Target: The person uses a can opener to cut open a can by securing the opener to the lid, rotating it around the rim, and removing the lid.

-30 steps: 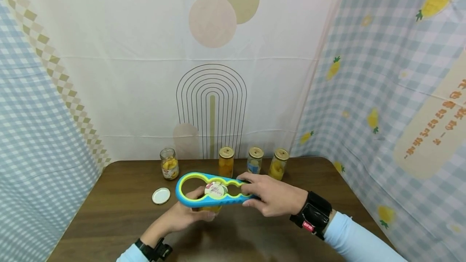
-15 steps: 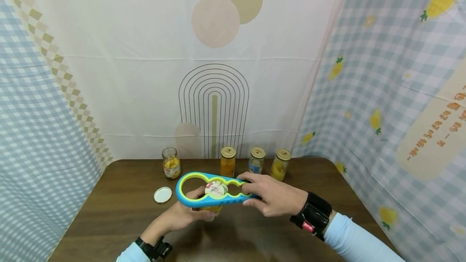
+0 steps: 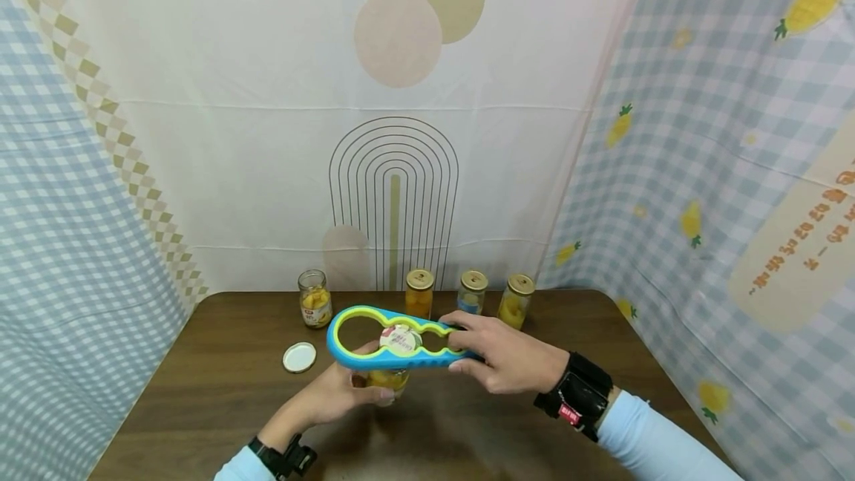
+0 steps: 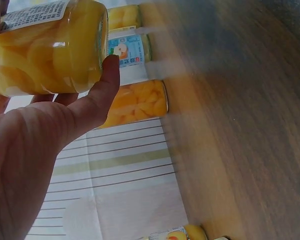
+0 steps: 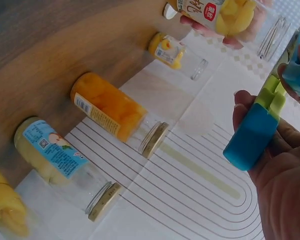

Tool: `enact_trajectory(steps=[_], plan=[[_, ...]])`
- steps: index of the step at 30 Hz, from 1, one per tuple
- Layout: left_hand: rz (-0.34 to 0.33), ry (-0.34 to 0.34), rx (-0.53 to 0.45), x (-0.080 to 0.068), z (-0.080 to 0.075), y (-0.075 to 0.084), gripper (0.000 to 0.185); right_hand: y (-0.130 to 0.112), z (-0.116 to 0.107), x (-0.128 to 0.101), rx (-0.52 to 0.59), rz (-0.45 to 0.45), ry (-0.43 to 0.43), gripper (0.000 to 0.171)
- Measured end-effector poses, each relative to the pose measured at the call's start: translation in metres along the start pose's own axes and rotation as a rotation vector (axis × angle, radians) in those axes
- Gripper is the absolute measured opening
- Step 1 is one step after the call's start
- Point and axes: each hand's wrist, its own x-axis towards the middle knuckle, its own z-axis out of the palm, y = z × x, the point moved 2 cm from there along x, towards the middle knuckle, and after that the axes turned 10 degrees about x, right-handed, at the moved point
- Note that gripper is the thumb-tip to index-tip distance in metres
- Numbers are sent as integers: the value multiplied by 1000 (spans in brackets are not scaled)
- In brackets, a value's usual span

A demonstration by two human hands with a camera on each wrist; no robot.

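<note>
My left hand (image 3: 334, 396) grips a glass jar of yellow fruit pieces (image 4: 50, 50), held up off the table. In the right wrist view the jar's threaded glass neck shows bare. My right hand (image 3: 508, 355) grips the handle end of a blue and lime-green multi-ring jar opener (image 3: 421, 361), fingers above and thumb below. A printed white lid (image 3: 401, 338) sits in a middle ring of the opener, just over the jar. The handle (image 5: 252, 135) also shows in the right wrist view, where my fingers partly hide the opener.
Along the table's back edge stand an uncapped jar of yellow fruit (image 3: 315, 301) at left and three gold-lidded jars, one orange (image 3: 418, 295), one blue-labelled (image 3: 472, 294), one yellow (image 3: 515, 303). A white lid (image 3: 299, 357) lies on the brown table (image 3: 200, 392). Fabric hangs behind.
The opener, with the white lid in it, has risen slightly away from the jar, and more of the jar shows beneath. My left hand stays nearly still.
</note>
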Motion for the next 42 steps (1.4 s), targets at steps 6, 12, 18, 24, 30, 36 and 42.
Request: enact_trajectory(steps=[6,12,18,24,30,36,42], plan=[[-14,113,7,1,6,-3,70,11,-1,-5,0,72,123,14],[-67,285,34,-5,14,-4,66,35,2,-15,-106,171,273,14],[-157,441,0,-11,17,0,64,55,6,-29,-153,231,372,11],[-193,491,44,-13,15,0,64,58,10,-34,-140,254,396,11],[-186,511,36,-11,16,-2,59,57,12,-34,-159,227,412,13],[-196,523,37,-7,17,-2,60,56,11,-32,-157,216,429,12],[-209,543,72,-1,16,-8,62,55,14,-35,-164,215,437,13]])
